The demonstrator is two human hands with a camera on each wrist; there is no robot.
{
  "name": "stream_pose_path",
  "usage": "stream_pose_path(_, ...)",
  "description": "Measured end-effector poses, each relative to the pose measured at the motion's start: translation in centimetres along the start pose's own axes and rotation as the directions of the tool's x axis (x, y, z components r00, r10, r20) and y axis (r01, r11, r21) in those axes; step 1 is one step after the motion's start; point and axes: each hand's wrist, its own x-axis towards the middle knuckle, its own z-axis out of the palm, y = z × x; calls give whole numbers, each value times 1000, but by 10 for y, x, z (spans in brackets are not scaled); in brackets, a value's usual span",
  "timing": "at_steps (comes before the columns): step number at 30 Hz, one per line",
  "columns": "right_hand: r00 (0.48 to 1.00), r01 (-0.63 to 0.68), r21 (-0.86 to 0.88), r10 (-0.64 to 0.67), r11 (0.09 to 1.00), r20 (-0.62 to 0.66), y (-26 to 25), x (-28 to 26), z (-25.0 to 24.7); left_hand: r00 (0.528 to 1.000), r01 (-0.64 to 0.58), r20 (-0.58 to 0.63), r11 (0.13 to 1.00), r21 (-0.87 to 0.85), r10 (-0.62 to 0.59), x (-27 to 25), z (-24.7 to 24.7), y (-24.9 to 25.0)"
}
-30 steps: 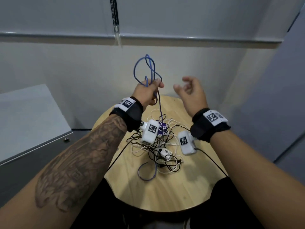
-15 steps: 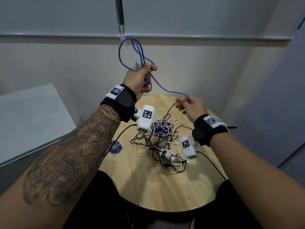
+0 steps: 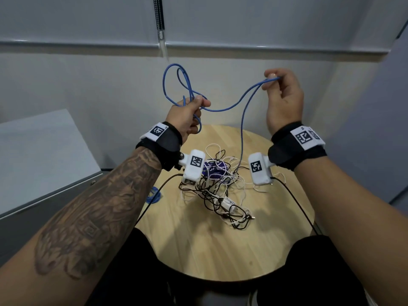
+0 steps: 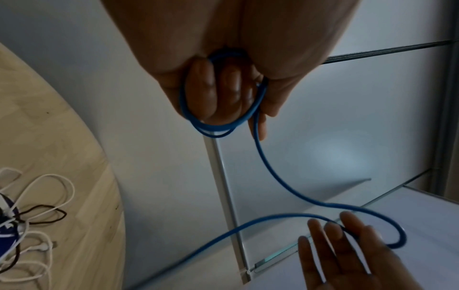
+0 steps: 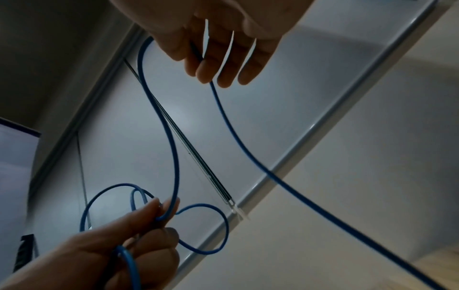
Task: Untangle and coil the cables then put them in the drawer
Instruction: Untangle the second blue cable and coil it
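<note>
A blue cable [image 3: 223, 110] hangs in the air between both hands above the table. My left hand [image 3: 187, 111] grips several of its loops, which stand up above the fist and curl round the fingers [image 4: 218, 94] in the left wrist view. My right hand [image 3: 280, 96], raised higher at the right, pinches a bend of the cable between thumb and fingers [image 5: 218, 64]. From that bend the blue cable [image 5: 236, 141] drops down into the tangle of white and black cables [image 3: 220, 195] on the round wooden table [image 3: 198, 250].
A purple item [image 3: 214, 170] lies under the tangle. A small blue coil [image 3: 154, 196] sits at the table's left edge. A grey cabinet [image 3: 44, 151] stands to the left. A blind cord [image 3: 162, 40] hangs at the window behind.
My right hand, empty a second ago, took the blue cable near the table and lifted it up and to the right. The left hand rose, then came down a little with its loops.
</note>
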Motion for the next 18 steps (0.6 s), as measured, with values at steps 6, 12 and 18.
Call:
stream_pose_path(6, 987, 156, 78, -158, 985, 25, -11, 8, 2, 1000, -14, -7, 1000, -13, 13, 1, 0, 3)
stream_pose_path(12, 985, 28, -185, 4, 982, 170, -3, 17, -2, 996, 85, -24, 992, 91, -83, -2, 9, -4)
stream_pose_path(18, 942, -246, -551, 331, 798, 59, 49, -8, -48, 976, 141, 23, 714, 686, -215, -8, -8, -38)
